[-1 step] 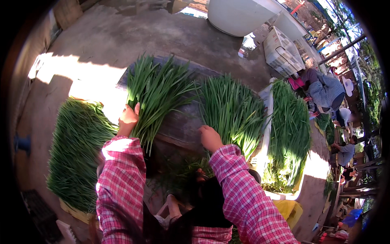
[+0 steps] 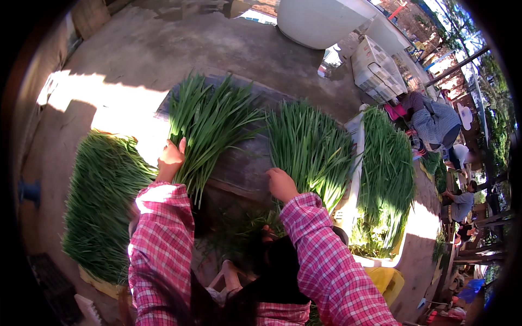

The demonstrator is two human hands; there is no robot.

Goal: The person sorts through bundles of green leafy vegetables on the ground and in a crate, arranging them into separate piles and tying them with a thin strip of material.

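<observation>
A loose bunch of garlic chives [image 2: 209,117], long flat green leaves, lies on the left of a low dark board [image 2: 239,163]. At the left edge of that bunch is my left hand [image 2: 171,157], thumb up and fingers curled around leaves. On the board's right side lies a second, thicker bunch of garlic chives [image 2: 310,146], its paler stem ends toward me. My right hand [image 2: 283,186] is closed beside this bunch's lower left edge. Its fingertips are turned away, so anything in them is hidden.
A crate heaped with chives [image 2: 103,201] stands at left, and a white-edged crate of chives [image 2: 387,168] at right. Below it is a yellow container [image 2: 387,283]. Farther off are a big white tub [image 2: 321,22], a pale box [image 2: 378,70] and a bent-over person [image 2: 437,119].
</observation>
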